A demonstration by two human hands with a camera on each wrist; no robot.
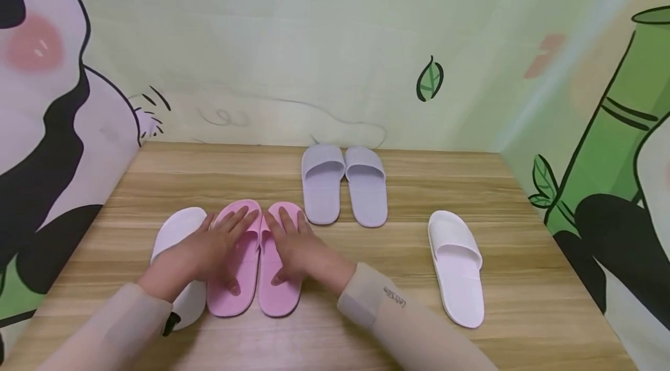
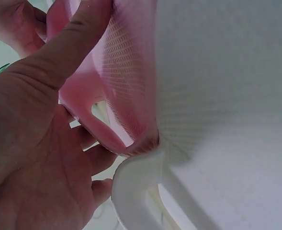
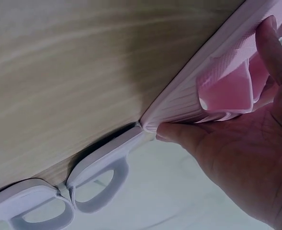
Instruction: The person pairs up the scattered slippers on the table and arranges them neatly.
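- Rising behind everything I see is the pale green wall (image 1: 220, 57), painted with a panda (image 1: 112, 109) on my left and a bamboo stalk (image 1: 623, 103) on my right.
- The wood-grained surface (image 1: 366, 301) spreads out in front of me and carries all the slippers.
- My two beige sleeves reach in from the bottom edge: the left sleeve (image 1: 115, 330) crosses low on the left, the right sleeve (image 1: 419, 324) slants in from the lower right.
- Under my hands, left of centre, sit the left pink slipper (image 1: 232, 301) and the right pink slipper (image 1: 280, 301), side by side, toes towards the wall, edges meeting near the straps.
- One white slipper (image 1: 180, 228) lies just left of the pink pair, partly covered by my left hand and wrist.
- The other white slipper (image 1: 463, 295) lies by itself well over to my right, its toe leaning slightly left.
- A lavender pair (image 1: 368, 202) stands at the back by the wall, toes towards it; the heel of its left slipper is close to the right pink toe.
- My left hand (image 1: 220, 246) is spread wide on the left pink slipper, fingers over the strap, thumb on the footbed.
- My right hand (image 1: 298, 246) is spread likewise on the right pink slipper, fingers reaching over the strap towards the toe.
- A small painted leaf (image 1: 430, 79) marks the wall right of centre.
- Dark lettering (image 1: 394, 296) shows near my right cuff.
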